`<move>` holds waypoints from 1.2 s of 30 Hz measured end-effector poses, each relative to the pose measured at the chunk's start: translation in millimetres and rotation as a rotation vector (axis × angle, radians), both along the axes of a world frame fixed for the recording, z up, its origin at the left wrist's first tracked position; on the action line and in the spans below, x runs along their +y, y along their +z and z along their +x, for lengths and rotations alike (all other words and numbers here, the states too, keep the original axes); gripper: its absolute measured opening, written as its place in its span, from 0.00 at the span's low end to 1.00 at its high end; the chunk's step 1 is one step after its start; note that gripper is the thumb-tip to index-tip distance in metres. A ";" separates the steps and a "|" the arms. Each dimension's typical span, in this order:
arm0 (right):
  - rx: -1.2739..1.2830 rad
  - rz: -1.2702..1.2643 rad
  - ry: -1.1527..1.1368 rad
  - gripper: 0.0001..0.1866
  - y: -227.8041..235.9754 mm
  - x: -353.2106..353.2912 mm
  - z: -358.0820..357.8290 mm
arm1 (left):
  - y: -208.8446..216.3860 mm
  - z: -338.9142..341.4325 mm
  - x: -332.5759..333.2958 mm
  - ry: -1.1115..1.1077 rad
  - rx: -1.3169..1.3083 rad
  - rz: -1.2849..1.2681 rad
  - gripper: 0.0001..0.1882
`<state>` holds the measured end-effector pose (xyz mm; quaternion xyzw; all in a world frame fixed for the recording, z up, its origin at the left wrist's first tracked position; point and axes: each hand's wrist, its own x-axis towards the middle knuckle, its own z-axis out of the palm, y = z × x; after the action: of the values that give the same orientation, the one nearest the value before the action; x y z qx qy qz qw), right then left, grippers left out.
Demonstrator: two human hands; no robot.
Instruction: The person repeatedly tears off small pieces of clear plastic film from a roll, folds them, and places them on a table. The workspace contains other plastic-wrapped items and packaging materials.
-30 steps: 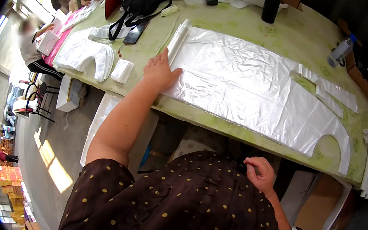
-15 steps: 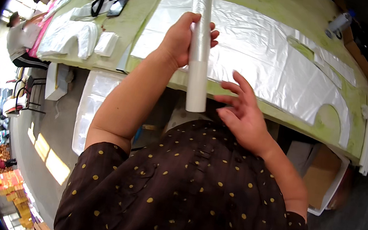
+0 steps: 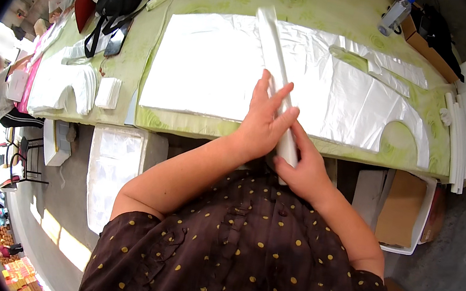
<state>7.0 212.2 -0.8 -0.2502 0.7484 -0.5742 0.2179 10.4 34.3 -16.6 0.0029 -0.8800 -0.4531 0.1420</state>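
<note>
A slim roll of pale plastic film (image 3: 275,46) slants from above the table toward my body, its upper end blurred. My left hand (image 3: 265,117) lies across the roll's middle with its fingers stretched and spread, touching it. Lower down, my right hand (image 3: 306,170) is closed around the near end, thumb on the near side; some of its fingers are hidden. Under the roll, a stack of flat, shiny white plastic sheets (image 3: 202,65) covers the table, with curved cut-outs and strips at its right end.
The table has a green patterned cover (image 3: 228,0). To the left are folded white pieces (image 3: 76,86), a phone (image 3: 117,39) and a black bag (image 3: 119,1). A bottle (image 3: 395,14) and open carton (image 3: 428,47) stand far right. A white bin (image 3: 113,180) sits below.
The roll has tipped from nearly upright to a slant over the sheets. My left hand has loosened from its wrapped grip, and my right hand, free before, has closed on the near end.
</note>
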 end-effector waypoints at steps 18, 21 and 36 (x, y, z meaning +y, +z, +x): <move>0.094 0.347 0.041 0.43 14.8 105.9 31.3 | 44.3 -165.5 -117.4 -0.040 -0.840 0.276 0.08; 0.048 0.446 0.063 0.46 19.7 102.8 26.2 | 35.5 -178.9 -117.7 0.005 -0.860 0.120 0.06; -0.281 0.640 -0.035 0.38 37.0 261.5 105.2 | 22.3 -172.8 -100.0 -0.017 -0.647 -0.210 0.17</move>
<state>112.2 473.7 36.2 -0.0749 0.8573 -0.3430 0.3766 -162.4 -65.7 5.7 0.1247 -0.9214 -0.3367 -0.1488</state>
